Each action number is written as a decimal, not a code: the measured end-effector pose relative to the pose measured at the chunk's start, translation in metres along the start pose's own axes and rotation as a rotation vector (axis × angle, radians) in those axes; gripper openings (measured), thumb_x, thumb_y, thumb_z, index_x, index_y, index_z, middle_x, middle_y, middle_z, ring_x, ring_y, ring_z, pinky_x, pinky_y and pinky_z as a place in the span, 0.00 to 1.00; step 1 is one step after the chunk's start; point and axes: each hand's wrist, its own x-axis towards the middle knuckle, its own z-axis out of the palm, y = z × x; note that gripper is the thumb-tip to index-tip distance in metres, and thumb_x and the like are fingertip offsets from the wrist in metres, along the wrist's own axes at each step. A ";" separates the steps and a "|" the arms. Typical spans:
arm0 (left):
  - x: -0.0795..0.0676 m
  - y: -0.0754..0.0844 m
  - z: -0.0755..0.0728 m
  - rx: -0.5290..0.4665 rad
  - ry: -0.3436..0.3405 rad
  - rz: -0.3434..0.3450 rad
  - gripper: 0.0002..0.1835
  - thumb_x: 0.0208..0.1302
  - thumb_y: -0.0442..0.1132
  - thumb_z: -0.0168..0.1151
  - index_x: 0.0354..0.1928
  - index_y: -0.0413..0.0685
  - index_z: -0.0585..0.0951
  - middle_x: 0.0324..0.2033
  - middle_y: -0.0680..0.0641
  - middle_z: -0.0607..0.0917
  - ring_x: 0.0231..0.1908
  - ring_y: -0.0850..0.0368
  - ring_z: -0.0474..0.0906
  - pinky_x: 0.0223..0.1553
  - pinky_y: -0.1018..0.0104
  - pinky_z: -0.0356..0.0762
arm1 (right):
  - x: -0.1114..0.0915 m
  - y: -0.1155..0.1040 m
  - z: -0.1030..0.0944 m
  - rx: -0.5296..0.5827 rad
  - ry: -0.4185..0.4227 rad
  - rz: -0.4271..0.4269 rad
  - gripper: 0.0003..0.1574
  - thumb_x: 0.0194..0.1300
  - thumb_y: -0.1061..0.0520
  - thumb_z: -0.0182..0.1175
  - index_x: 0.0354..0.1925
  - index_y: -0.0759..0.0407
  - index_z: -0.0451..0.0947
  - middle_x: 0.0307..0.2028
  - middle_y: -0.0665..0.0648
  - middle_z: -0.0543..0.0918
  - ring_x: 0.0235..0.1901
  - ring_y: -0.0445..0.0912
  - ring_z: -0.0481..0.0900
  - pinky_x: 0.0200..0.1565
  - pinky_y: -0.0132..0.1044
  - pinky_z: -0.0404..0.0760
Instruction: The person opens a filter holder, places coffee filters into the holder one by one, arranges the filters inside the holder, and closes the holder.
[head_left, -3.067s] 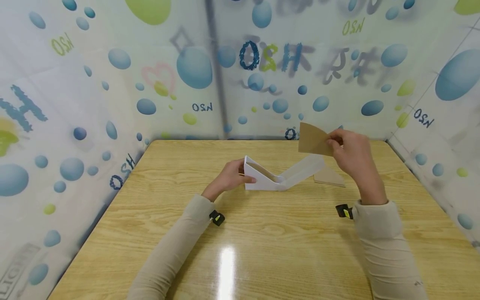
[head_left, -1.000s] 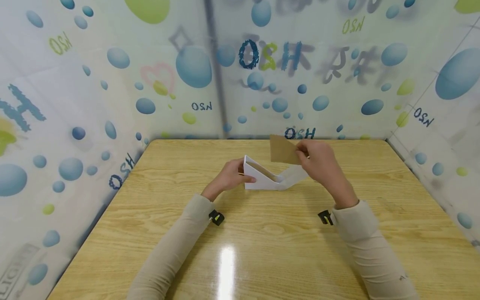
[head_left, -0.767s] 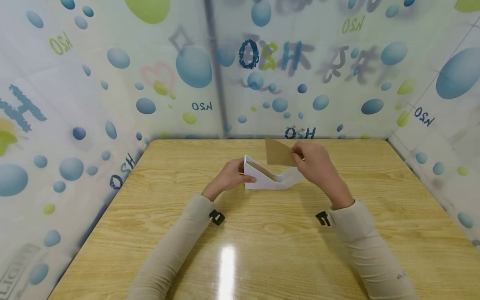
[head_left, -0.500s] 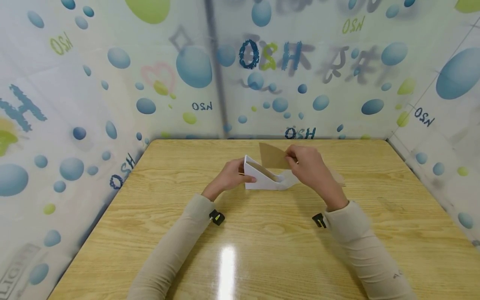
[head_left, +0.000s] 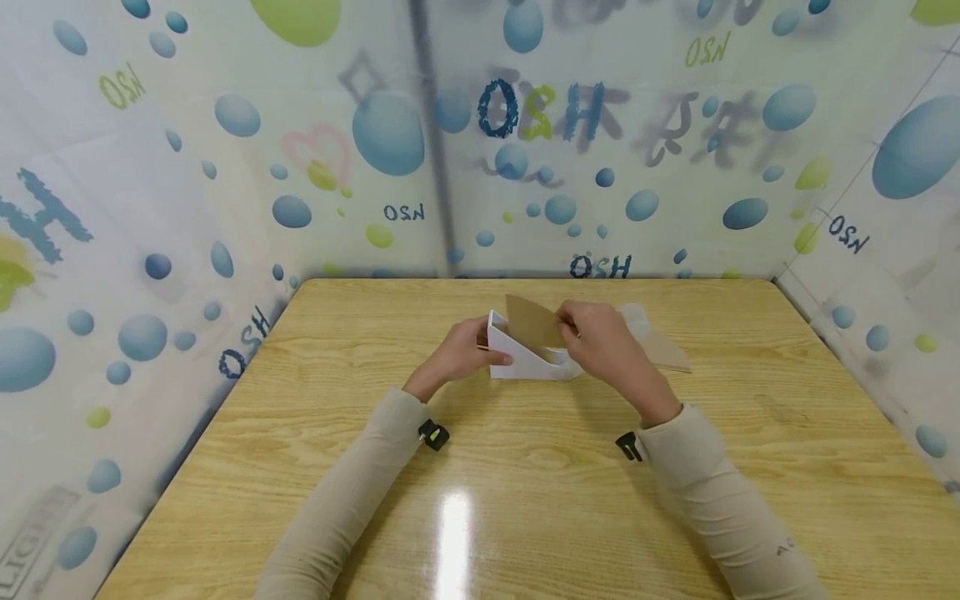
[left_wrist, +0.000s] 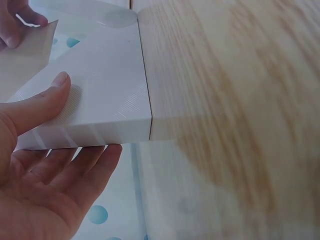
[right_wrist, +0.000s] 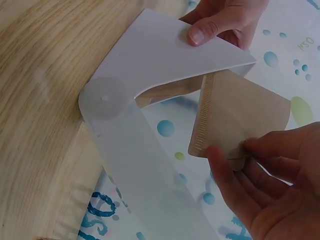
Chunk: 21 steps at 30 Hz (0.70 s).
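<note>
A white coffee filter holder (head_left: 521, 361) stands on the table, its sloping top uncovered. My left hand (head_left: 459, 350) grips its tall end, thumb on the near side and fingers around the back, as the left wrist view shows. The translucent lid (right_wrist: 145, 160) is swung out on a round pivot at the low end. My right hand (head_left: 606, 343) pinches a brown paper coffee filter (right_wrist: 245, 115) with a crimped edge; whether it is one or a few I cannot tell. The filter's lower edge is at the holder's opening. Brown material shows inside the holder.
More brown coffee filters (head_left: 666, 351) lie flat on the wooden table (head_left: 360, 333) to the right, beyond my right hand and partly beside the lid. Patterned curtain walls (head_left: 300, 150) close off the back and both sides.
My right hand has carried the brown filter leftward and down, from above the lid to the holder's opening. My left hand and the holder have stayed in place.
</note>
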 end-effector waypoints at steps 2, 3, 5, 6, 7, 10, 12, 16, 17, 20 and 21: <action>0.000 0.000 0.000 0.001 0.002 0.001 0.25 0.61 0.35 0.76 0.60 0.44 0.80 0.51 0.42 0.88 0.50 0.46 0.87 0.51 0.55 0.85 | 0.001 -0.001 0.001 -0.007 -0.011 0.001 0.10 0.73 0.64 0.59 0.45 0.65 0.86 0.38 0.61 0.90 0.33 0.50 0.84 0.36 0.44 0.84; 0.000 0.000 0.000 0.001 0.003 -0.001 0.25 0.61 0.35 0.76 0.60 0.44 0.80 0.51 0.42 0.89 0.49 0.47 0.87 0.51 0.55 0.85 | 0.001 -0.002 0.002 -0.009 -0.016 0.003 0.10 0.73 0.64 0.59 0.45 0.66 0.86 0.38 0.62 0.90 0.33 0.50 0.84 0.36 0.44 0.83; 0.000 0.000 0.000 0.002 0.005 -0.003 0.25 0.61 0.35 0.76 0.60 0.44 0.80 0.51 0.42 0.89 0.49 0.47 0.87 0.51 0.55 0.85 | 0.001 -0.003 0.003 -0.011 -0.028 0.011 0.10 0.74 0.63 0.59 0.46 0.65 0.86 0.39 0.61 0.90 0.33 0.50 0.84 0.36 0.44 0.84; 0.001 0.000 0.000 0.002 0.006 -0.004 0.25 0.61 0.35 0.76 0.60 0.44 0.80 0.51 0.42 0.89 0.49 0.47 0.87 0.51 0.55 0.85 | 0.001 -0.003 0.004 -0.010 -0.033 0.014 0.11 0.74 0.63 0.58 0.46 0.65 0.86 0.39 0.62 0.90 0.33 0.50 0.84 0.36 0.44 0.84; 0.001 -0.001 0.001 0.002 0.006 -0.005 0.26 0.61 0.35 0.76 0.60 0.44 0.80 0.51 0.42 0.89 0.49 0.47 0.87 0.51 0.55 0.85 | 0.001 -0.003 0.004 -0.010 -0.037 0.017 0.11 0.74 0.63 0.58 0.46 0.65 0.86 0.39 0.62 0.90 0.33 0.50 0.85 0.37 0.44 0.84; 0.001 -0.001 0.001 0.000 0.008 -0.011 0.26 0.61 0.35 0.76 0.61 0.45 0.80 0.52 0.42 0.89 0.49 0.47 0.87 0.51 0.55 0.85 | 0.002 -0.003 0.006 -0.008 -0.041 0.012 0.11 0.74 0.64 0.58 0.47 0.66 0.86 0.40 0.62 0.90 0.35 0.51 0.86 0.38 0.45 0.85; 0.001 -0.002 0.001 -0.001 0.008 -0.010 0.26 0.61 0.35 0.76 0.62 0.45 0.80 0.52 0.42 0.88 0.49 0.47 0.87 0.51 0.54 0.85 | 0.002 -0.003 0.008 -0.008 -0.044 0.005 0.11 0.73 0.65 0.58 0.46 0.66 0.86 0.40 0.62 0.90 0.35 0.52 0.86 0.39 0.46 0.85; 0.002 -0.003 0.001 0.003 0.008 -0.002 0.27 0.61 0.36 0.76 0.62 0.46 0.80 0.51 0.43 0.89 0.49 0.47 0.87 0.50 0.55 0.85 | 0.002 -0.004 0.010 -0.014 -0.056 0.001 0.11 0.73 0.65 0.58 0.46 0.66 0.86 0.40 0.62 0.90 0.36 0.52 0.87 0.41 0.47 0.86; 0.002 -0.003 0.001 0.004 0.006 0.001 0.27 0.61 0.36 0.76 0.62 0.46 0.80 0.51 0.43 0.89 0.49 0.47 0.88 0.50 0.55 0.85 | 0.003 -0.004 0.011 -0.015 -0.060 0.004 0.11 0.73 0.64 0.58 0.46 0.66 0.87 0.40 0.62 0.91 0.36 0.52 0.87 0.40 0.47 0.86; 0.002 -0.003 0.001 0.001 0.005 0.004 0.27 0.61 0.36 0.76 0.62 0.46 0.80 0.51 0.43 0.88 0.49 0.47 0.88 0.50 0.56 0.86 | 0.003 -0.005 0.013 -0.011 -0.072 0.011 0.12 0.73 0.64 0.58 0.47 0.65 0.87 0.40 0.62 0.91 0.35 0.51 0.87 0.39 0.45 0.85; 0.002 -0.003 0.001 0.001 0.005 0.004 0.27 0.61 0.35 0.76 0.62 0.46 0.79 0.51 0.43 0.88 0.49 0.47 0.88 0.50 0.56 0.86 | 0.003 -0.005 0.014 -0.012 -0.073 0.010 0.12 0.73 0.64 0.58 0.47 0.65 0.87 0.41 0.62 0.91 0.35 0.50 0.87 0.39 0.45 0.85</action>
